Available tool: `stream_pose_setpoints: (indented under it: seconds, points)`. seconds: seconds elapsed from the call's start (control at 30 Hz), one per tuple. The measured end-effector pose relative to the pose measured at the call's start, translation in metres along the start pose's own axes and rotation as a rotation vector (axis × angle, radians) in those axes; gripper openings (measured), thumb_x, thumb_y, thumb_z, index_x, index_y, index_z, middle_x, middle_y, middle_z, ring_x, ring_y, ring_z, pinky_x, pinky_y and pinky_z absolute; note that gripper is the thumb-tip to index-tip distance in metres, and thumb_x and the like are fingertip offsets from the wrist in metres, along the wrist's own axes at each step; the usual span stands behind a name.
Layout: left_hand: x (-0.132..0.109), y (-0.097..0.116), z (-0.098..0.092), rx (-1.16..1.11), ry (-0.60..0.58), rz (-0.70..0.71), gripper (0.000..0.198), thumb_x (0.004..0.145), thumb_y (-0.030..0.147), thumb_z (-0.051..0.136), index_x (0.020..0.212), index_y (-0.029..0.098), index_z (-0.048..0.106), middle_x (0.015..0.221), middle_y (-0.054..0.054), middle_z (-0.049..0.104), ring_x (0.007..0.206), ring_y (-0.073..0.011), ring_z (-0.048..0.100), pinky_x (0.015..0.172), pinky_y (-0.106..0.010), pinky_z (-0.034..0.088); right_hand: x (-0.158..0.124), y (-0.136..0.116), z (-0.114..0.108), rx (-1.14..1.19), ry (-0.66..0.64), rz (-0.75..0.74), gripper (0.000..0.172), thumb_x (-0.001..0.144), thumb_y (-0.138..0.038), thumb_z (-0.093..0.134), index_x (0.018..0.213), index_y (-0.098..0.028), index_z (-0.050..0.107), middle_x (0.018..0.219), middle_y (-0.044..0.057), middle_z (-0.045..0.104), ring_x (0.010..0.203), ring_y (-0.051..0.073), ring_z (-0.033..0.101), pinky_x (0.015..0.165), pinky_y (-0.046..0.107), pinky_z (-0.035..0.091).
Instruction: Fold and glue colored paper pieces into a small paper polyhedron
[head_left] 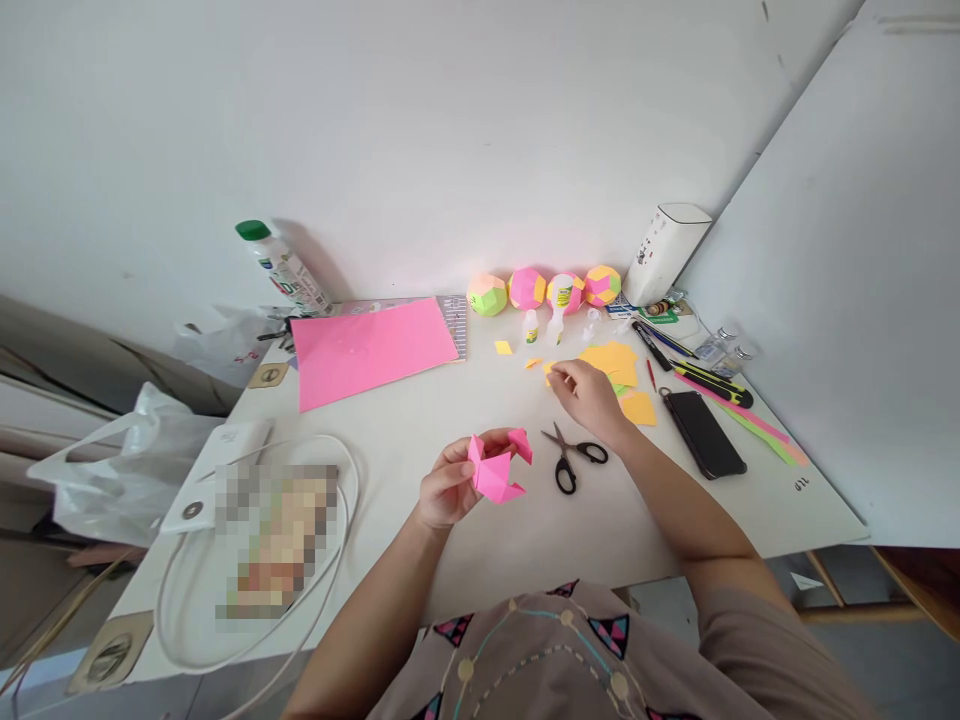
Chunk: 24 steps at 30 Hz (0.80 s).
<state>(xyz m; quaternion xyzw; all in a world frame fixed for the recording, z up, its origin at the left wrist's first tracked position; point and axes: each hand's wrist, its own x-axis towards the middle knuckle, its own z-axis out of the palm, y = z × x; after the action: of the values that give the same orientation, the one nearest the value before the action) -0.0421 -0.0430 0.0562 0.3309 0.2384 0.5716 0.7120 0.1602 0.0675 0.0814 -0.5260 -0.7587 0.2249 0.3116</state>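
My left hand (448,484) holds a folded pink paper piece (496,468) above the white table (420,420), fingers closed on it. Farther back, my right hand (587,393) reaches to small yellow paper squares (613,362), its fingertips pinched on a small yellow piece (550,370). Black-handled scissors (570,457) lie on the table between my two hands.
A large pink sheet (371,349) lies at back left over a cutting mat. Several coloured paper balls (545,289) and small glue bottles (555,322) line the wall. A black phone (704,433), cutter and pens (709,383) lie right. A white cable loop (330,560), plastic bags (127,460) and spray bottle (281,263) are left.
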Motion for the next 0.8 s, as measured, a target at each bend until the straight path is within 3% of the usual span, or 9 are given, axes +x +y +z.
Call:
stream_pose_setpoints:
  seconds: [0.13, 0.23, 0.43, 0.8]
  points:
    - [0.000, -0.001, 0.000, 0.015, -0.006, 0.036, 0.016, 0.065, 0.032, 0.072, 0.071, 0.017, 0.074, 0.112, -0.014, 0.069, 0.098, -0.0332, 0.064, 0.096, -0.049, 0.040, -0.015, -0.025, -0.016, 0.440, -0.487, -0.077, 0.028, 0.087, -0.043, 0.055, 0.092, -0.017, 0.063, 0.091, 0.005, 0.066, 0.082, 0.016, 0.063, 0.069, 0.028, 0.051]
    - [0.000, -0.004, -0.002, 0.005, 0.001, 0.055, 0.016, 0.065, 0.031, 0.074, 0.073, 0.017, 0.074, 0.112, -0.013, 0.069, 0.102, -0.0325, 0.063, 0.096, -0.046, 0.041, -0.021, -0.031, -0.020, 0.532, -0.617, -0.077, 0.031, 0.079, -0.045, 0.067, 0.092, -0.017, 0.063, 0.097, 0.006, 0.064, 0.087, 0.017, 0.062, 0.076, 0.031, 0.052]
    - [0.002, -0.007, -0.006, 0.025, -0.030, 0.106, 0.014, 0.069, 0.030, 0.071, 0.075, 0.018, 0.073, 0.115, -0.011, 0.068, 0.107, -0.0326, 0.061, 0.086, -0.041, 0.046, -0.022, -0.027, -0.015, 0.597, -0.679, -0.077, 0.035, 0.073, -0.043, 0.074, 0.096, -0.018, 0.064, 0.100, 0.006, 0.064, 0.091, 0.019, 0.063, 0.082, 0.036, 0.052]
    - [0.003, -0.008, -0.009, 0.088, -0.006, 0.156, 0.019, 0.070, 0.033, 0.071, 0.082, 0.020, 0.076, 0.119, -0.012, 0.067, 0.113, -0.0326, 0.059, 0.103, -0.048, 0.036, -0.026, -0.040, -0.009, 0.616, -0.467, -0.101, 0.023, 0.076, -0.039, 0.070, 0.079, -0.017, 0.064, 0.084, 0.003, 0.065, 0.080, 0.015, 0.061, 0.075, 0.030, 0.051]
